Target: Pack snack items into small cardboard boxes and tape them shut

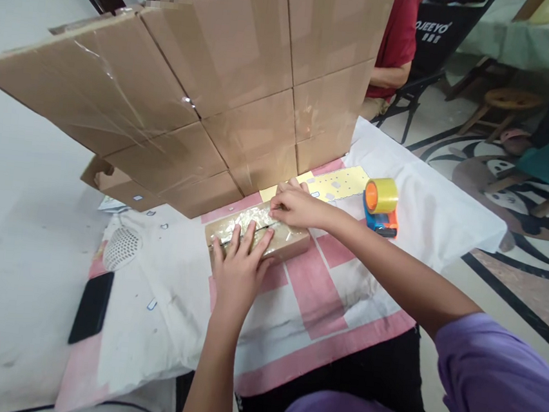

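A small cardboard box (295, 242) lies on the cloth-covered table, its top covered with shiny, wrinkled clear tape (238, 225). My left hand (240, 258) rests on the near left part of the box top, fingers spread across the tape. Over the far right part of the top, my right hand (296, 205) has its fingers pinched together at the tape; what lies between the fingertips is too small to make out. To the right stands a blue and orange tape dispenser (380, 221) with a yellow tape roll (386, 196).
Stacked cardboard boxes (221, 52) form a wall behind the small box. A black phone (91, 308) lies at the table's left edge. The patterned tablecloth (315, 288) hangs over the sides. Beyond the boxes, a person in a red shirt (399, 30) sits near a black chair (431, 33).
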Available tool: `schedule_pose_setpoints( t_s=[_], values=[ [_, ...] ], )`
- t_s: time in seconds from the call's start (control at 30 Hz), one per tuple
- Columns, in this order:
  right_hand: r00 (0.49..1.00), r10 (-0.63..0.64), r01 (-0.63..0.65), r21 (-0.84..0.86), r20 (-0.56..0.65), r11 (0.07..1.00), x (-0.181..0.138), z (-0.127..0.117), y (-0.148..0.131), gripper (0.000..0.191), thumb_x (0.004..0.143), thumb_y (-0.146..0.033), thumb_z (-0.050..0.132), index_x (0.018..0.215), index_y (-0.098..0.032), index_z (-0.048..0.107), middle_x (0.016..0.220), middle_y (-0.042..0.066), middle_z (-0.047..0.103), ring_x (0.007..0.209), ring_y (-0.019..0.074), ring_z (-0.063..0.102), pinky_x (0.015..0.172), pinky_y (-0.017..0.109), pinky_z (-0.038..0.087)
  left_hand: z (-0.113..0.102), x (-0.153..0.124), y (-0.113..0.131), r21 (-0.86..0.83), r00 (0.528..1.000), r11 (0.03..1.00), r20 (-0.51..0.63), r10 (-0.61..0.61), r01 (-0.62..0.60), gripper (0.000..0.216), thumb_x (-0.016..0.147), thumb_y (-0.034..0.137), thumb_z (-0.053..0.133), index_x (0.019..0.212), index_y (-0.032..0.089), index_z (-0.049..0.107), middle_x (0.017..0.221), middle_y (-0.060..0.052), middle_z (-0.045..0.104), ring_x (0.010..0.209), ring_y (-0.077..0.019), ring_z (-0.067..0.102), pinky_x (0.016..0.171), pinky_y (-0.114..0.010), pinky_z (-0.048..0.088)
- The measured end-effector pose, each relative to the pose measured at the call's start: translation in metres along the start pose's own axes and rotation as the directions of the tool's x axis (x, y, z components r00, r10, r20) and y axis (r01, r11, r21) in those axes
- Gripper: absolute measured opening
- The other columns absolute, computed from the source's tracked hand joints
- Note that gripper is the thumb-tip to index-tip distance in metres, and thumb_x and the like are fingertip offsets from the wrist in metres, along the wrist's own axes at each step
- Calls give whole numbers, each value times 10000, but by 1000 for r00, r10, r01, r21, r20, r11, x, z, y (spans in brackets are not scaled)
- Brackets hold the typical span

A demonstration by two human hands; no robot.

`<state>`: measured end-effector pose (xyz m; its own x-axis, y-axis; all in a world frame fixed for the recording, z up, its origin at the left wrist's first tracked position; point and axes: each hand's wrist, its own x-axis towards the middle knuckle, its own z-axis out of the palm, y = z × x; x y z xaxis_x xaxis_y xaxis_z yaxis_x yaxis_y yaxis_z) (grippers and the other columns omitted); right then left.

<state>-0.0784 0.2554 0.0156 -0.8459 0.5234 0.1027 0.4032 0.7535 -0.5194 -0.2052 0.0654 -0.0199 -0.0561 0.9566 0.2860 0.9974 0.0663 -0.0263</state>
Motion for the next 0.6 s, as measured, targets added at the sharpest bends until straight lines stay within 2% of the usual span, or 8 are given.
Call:
schedule_pose_setpoints(
  t_s=[0.13,0.23,0.27,0.3,0.4,0.43,0.53,0.6],
  values=[
    [1000,6,-10,-130,-29,991,3,-1,-2,198,889,-374,676,925,-179,669,1014,102,546,1043,301,442,908,440,345,0,3,2,-31,1000,999,-15,-14,14,492,957,318,580,1444,353,531,1577,-51,425,1450,-377,393,1184,-700,168],
    [959,149,-206,-230,-241,951,7,-3,-3,614,712,-467,845,1145,-137,562,1143,165,542,1104,364,442,921,469,386,-1,3,4,-42,1000,999,-10,-22,21,477,959,305,571,1434,344,545,1573,-57,430,1447,-380,397,1182,-703,172],
    [928,189,-270,-230,-321,935,8,-4,0,677,700,-455,855,1190,-125,525,1172,179,539,1116,373,448,927,472,393,-1,3,4,-42,1000,999,-13,-23,22,473,962,305,565,1433,342,547,1574,-58,429,1448,-379,396,1183,-701,173],
    [897,218,-316,-212,-386,925,8,-6,7,638,744,-424,823,1208,-121,507,1185,181,544,1120,366,461,933,465,400,0,2,4,-40,1000,999,-20,-23,22,468,967,309,558,1434,341,546,1576,-57,425,1449,-377,395,1185,-696,174],
    [829,328,-412,-98,-452,906,1,-12,44,262,945,-267,566,1170,-136,535,1152,144,597,1083,288,532,915,386,427,2,-1,2,-24,999,1000,-47,-12,11,464,983,336,534,1447,341,532,1586,-51,407,1451,-373,392,1190,-682,176],
    [806,398,-466,-56,-439,883,-2,-15,62,218,972,-227,495,1162,-137,550,1141,137,613,1066,268,553,898,363,438,2,-2,1,-20,999,1000,-53,-5,4,467,986,343,530,1453,342,525,1589,-49,402,1454,-371,388,1192,-677,174],
    [725,588,-634,-14,-358,773,-13,-24,115,273,975,-130,400,1161,-107,598,1152,165,628,1054,262,591,868,352,461,3,-5,-1,-23,998,1000,-68,8,-9,469,981,339,542,1450,353,527,1586,-44,408,1462,-360,378,1204,-660,163],
    [705,637,-679,-39,-311,733,-16,-28,143,296,946,-75,420,1158,-80,627,1206,205,604,1049,272,604,866,366,469,3,-5,-1,-33,997,999,-72,5,-7,464,974,326,556,1436,360,542,1573,-42,430,1457,-353,388,1209,-647,163]
  ],
)
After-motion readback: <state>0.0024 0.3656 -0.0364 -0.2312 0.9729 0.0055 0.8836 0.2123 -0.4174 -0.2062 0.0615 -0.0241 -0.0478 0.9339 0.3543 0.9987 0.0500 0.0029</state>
